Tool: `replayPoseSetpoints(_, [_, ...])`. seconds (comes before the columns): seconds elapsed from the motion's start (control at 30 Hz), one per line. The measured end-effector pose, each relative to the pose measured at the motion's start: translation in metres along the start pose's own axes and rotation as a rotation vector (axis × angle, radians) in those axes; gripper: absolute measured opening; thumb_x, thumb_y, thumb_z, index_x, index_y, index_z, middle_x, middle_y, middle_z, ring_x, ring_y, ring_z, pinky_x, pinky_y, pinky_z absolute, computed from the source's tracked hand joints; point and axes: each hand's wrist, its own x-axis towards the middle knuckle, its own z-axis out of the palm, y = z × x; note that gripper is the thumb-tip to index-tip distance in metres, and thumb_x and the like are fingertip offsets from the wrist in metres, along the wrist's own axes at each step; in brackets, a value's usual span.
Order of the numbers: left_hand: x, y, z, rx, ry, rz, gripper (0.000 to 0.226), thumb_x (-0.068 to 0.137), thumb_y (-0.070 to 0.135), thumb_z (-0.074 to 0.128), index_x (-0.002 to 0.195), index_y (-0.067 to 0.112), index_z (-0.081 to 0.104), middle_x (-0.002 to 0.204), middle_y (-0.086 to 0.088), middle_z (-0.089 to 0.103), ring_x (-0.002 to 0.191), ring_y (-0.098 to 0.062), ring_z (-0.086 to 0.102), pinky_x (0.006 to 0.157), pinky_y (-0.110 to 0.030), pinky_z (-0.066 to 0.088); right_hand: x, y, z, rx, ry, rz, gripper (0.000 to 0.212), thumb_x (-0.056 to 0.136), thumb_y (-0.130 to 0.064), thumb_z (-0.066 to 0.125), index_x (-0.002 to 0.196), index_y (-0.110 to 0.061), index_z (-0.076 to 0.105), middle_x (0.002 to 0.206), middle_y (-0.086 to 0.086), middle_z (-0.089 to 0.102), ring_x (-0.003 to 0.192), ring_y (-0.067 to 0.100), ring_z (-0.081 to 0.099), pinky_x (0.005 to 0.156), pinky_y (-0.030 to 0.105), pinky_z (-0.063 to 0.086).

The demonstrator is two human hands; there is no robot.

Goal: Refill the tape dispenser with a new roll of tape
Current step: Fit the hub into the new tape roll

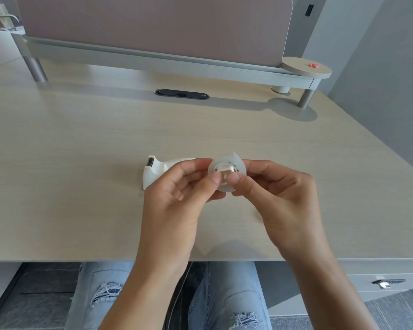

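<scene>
A clear roll of tape [234, 163] with a white hub in its core is held above the desk between both hands. My left hand [177, 198] pinches its left and lower rim with thumb and fingers. My right hand [279, 198] grips its right side, thumb pressed on the hub. A short loose end of tape sticks up from the top of the roll. The white tape dispenser [156, 170] stands on the desk just behind my left hand, cutter end to the left; its right half is hidden by my fingers.
The light wooden desk [81, 186] reaches to a raised shelf with a pink divider panel [153, 25] at the back. A black cable port [181, 94] sits mid-desk. A small round stand [306, 67] holds pink bits. A drawer key [384, 283] hangs lower right.
</scene>
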Motion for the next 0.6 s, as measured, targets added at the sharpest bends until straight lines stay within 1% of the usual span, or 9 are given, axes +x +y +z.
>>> replayPoseSetpoints(0.1, [-0.001,0.000,-0.002,-0.016,0.007,0.013,0.032,0.077,0.018,0.077,0.105,0.002,0.075,0.095,-0.014,0.082,0.081,-0.021,0.075,0.080,-0.032,0.060,0.001,-0.002,-0.001,-0.029,-0.020,-0.005,0.020,0.078,-0.013,0.081,0.096,-0.004,0.083,0.088,0.005,0.085,0.076,0.010,0.079,0.072,0.017,0.059])
replayPoseSetpoints(0.2, [-0.002,-0.002,-0.003,-0.020,0.018,0.027,0.035,0.076,0.017,0.077,0.106,-0.001,0.074,0.095,-0.015,0.082,0.079,-0.022,0.076,0.079,-0.032,0.060,0.001,-0.004,0.001,-0.057,-0.029,-0.010,0.022,0.077,-0.017,0.082,0.096,-0.006,0.083,0.087,0.003,0.085,0.076,0.010,0.080,0.072,0.017,0.059])
replayPoseSetpoints(0.3, [-0.002,-0.001,-0.006,-0.018,0.034,0.034,0.035,0.076,0.017,0.077,0.106,-0.001,0.074,0.095,-0.015,0.082,0.079,-0.022,0.076,0.078,-0.031,0.059,0.002,-0.004,0.003,-0.066,-0.047,-0.008,0.022,0.078,-0.015,0.081,0.097,-0.004,0.082,0.087,0.003,0.085,0.075,0.010,0.080,0.072,0.017,0.059])
replayPoseSetpoints(0.37, [-0.002,-0.001,-0.008,-0.012,0.044,0.040,0.033,0.078,0.015,0.078,0.107,-0.001,0.074,0.096,-0.016,0.082,0.079,-0.021,0.076,0.077,-0.030,0.059,0.003,-0.003,0.005,-0.072,-0.055,-0.006,0.023,0.078,-0.014,0.081,0.098,-0.003,0.082,0.088,0.004,0.085,0.075,0.010,0.080,0.072,0.017,0.059])
replayPoseSetpoints(0.5, [-0.001,-0.004,-0.014,0.005,0.062,0.042,0.021,0.086,0.002,0.076,0.107,-0.002,0.074,0.096,-0.018,0.081,0.077,-0.022,0.075,0.075,-0.029,0.059,0.004,0.000,0.009,-0.092,-0.059,-0.010,0.024,0.078,-0.015,0.082,0.098,-0.003,0.082,0.090,0.004,0.085,0.079,0.012,0.081,0.074,0.019,0.060])
replayPoseSetpoints(0.6, [-0.001,-0.004,-0.018,0.013,0.070,0.034,0.021,0.087,0.002,0.075,0.108,-0.002,0.074,0.096,-0.017,0.081,0.075,-0.021,0.075,0.076,-0.030,0.060,0.005,0.002,0.013,-0.106,-0.070,-0.012,0.024,0.078,-0.015,0.082,0.099,-0.003,0.082,0.091,0.005,0.085,0.079,0.014,0.081,0.075,0.021,0.060])
